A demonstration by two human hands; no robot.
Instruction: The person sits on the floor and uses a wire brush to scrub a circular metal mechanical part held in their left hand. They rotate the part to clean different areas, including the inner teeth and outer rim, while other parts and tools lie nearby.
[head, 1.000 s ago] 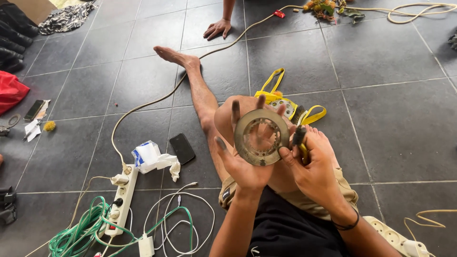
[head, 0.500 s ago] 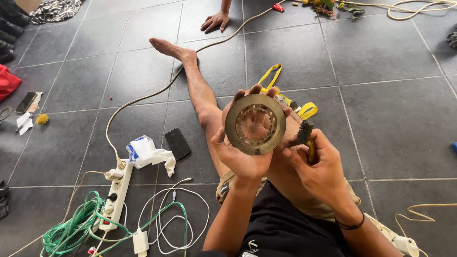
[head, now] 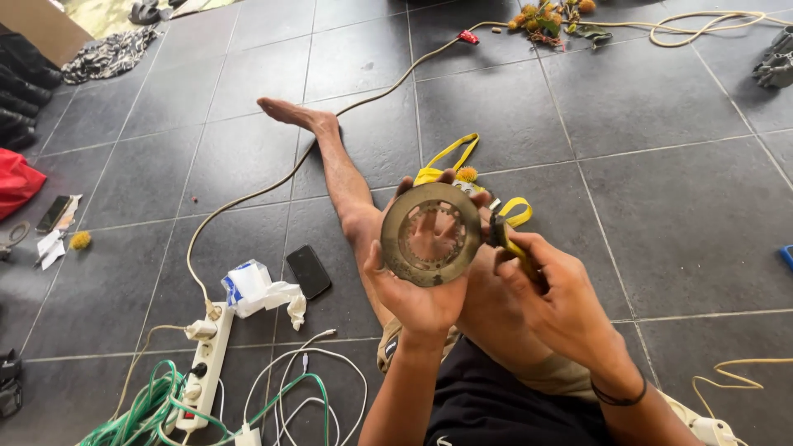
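Metal ring [head: 431, 234], toothed on its inner edge, sits mid-frame, held up flat-on toward the camera over the person's bent knee. Left hand [head: 415, 285] is clamped on it: thumb on the lower-left rim, fingers curled behind w/ tips showing over the top edge & thru the centre hole. Right hand [head: 555, 293], just right of the ring, is closed round a yellow-handled tool [head: 510, 244]; tool's dark head touches the ring's right rim. Can't tell what kind of tool, most of it is hidden in the fist. Black band on the right wrist. Person sits on a dark tiled floor [head: 677, 206], one bare leg [head: 330, 157] stretched toward upper left-centre. Behind the ring, yellow straps [head: 450, 155] lie on the tiles. Black phone [head: 308, 271] lies left of the knee, w/ a crumpled white wrapper [head: 258, 287] just beside it. Lower left: white power strip [head: 201, 376] w/ plugs in, green cord [head: 149, 409] & white cables [head: 318, 367] tangled round it. A tan cord [head: 363, 103] runs from the strip up toward top centre. Red cloth [head: 16, 182] at far left edge, another strip [head: 702, 425] lower right.
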